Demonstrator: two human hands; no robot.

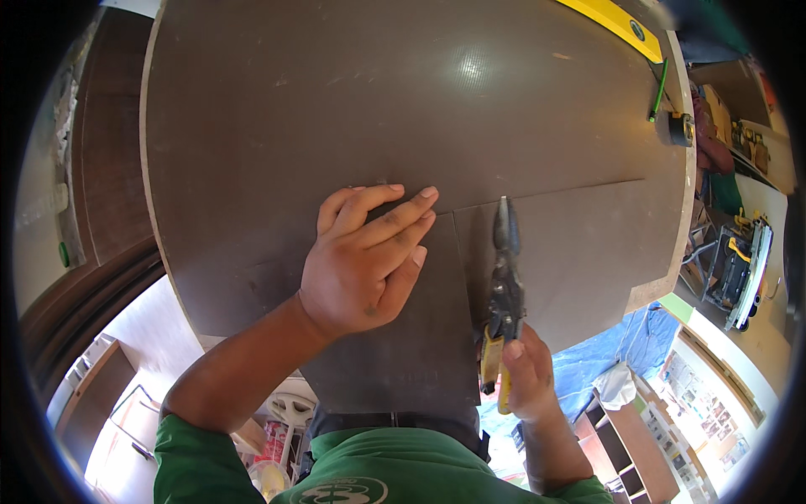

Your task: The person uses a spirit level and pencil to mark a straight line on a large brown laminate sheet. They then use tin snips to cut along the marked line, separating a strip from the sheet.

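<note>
My left hand (pixel 357 273) lies with its fingers stretched out on a thin dark brown sheet (pixel 395 361), which reaches over the near edge of the table toward my body. In my right hand (pixel 529 378) is a pair of tin snips (pixel 507 286) with yellow handles and dark jaws. The snips point away from me, and their tip is near the far edge of a second brown sheet piece (pixel 562 260) on the right. A narrow seam runs between the two pieces. Whether the jaws touch the sheet I cannot tell.
Along the far right of the brown tabletop (pixel 378 92) lie a yellow spirit level (pixel 617 29), a thin green stick-like thing (pixel 659 91) and a tape measure (pixel 680 128). Blue plastic sheeting (pixel 621 344) is below the table's right edge. A shelf unit (pixel 630 445) stands lower right.
</note>
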